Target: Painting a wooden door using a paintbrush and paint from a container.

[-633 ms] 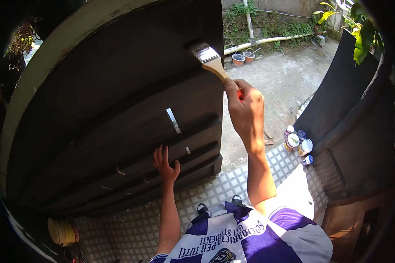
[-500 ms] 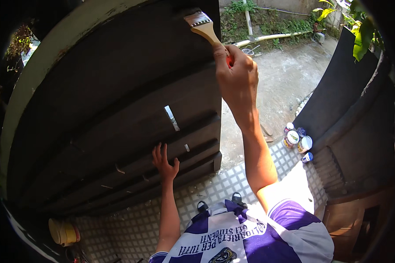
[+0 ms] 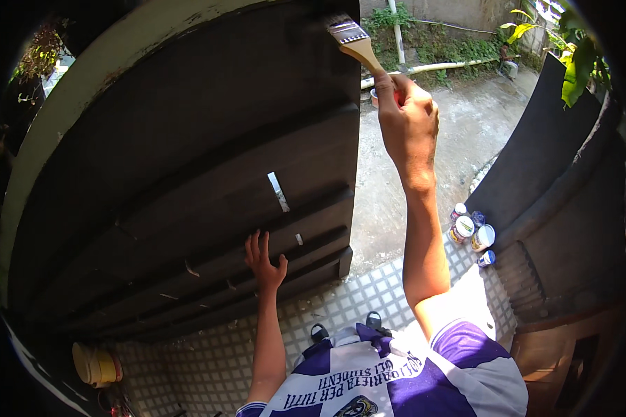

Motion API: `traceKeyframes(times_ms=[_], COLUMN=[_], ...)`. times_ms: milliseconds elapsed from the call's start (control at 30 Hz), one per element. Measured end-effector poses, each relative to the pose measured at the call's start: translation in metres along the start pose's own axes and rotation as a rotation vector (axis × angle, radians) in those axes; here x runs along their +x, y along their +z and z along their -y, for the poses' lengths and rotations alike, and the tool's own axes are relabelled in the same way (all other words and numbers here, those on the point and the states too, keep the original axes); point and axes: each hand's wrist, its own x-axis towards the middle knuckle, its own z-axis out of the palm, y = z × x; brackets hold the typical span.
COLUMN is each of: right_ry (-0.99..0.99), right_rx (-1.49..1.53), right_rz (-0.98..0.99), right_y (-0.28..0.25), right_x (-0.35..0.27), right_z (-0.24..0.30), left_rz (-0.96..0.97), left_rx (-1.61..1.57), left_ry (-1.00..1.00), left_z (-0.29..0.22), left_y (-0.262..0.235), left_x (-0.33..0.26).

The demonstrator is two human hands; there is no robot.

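Note:
My right hand [image 3: 409, 128] is raised and wrapped round the wooden handle of a flat paintbrush [image 3: 359, 47]. The brush's dark bristles meet the upper right part of a large dark door panel [image 3: 188, 153], close to its right edge. Lower down, my left hand [image 3: 265, 263] rests against the same panel with its fingers spread, holding nothing. Right of the left hand, a long slot [image 3: 278, 192] and a shorter slot [image 3: 299, 239] let light through the panel. Something red shows between the fingers of my right hand.
Several paint tubs [image 3: 462, 229] stand on the tiled floor [image 3: 375, 288] at the right, beside another dark panel [image 3: 515, 153]. A yellow bucket [image 3: 96, 365] sits at the lower left. Beyond the door lie a concrete yard [image 3: 459, 125] and a white pipe [image 3: 452, 67]. Leaves [image 3: 579, 66] hang at upper right.
My right hand and the paintbrush have moved right, toward the panel's right edge. My left hand stays spread on the panel. The whole view has shifted slightly.

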Motion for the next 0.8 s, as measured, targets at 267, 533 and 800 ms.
traceKeyframes(times_ms=[267,533,800], right_ry=[0.156,-0.205,-0.344], right_rx=[-0.313,-0.368,-0.067], right_rz=[0.326,-0.154,0.038], right_y=[-0.028,-0.008,0.002], right_x=[-0.046,-0.045,-0.085], right_z=[-0.04,-0.039,-0.011], left_rz=[0.042,0.015,0.031], left_rx=[-0.004,-0.003,0.011], left_ry=[-0.01,0.017,0.007], left_z=[-0.006,-0.002,-0.001], left_y=[0.0,0.0,-0.002], left_x=[0.003,0.003,0.002])
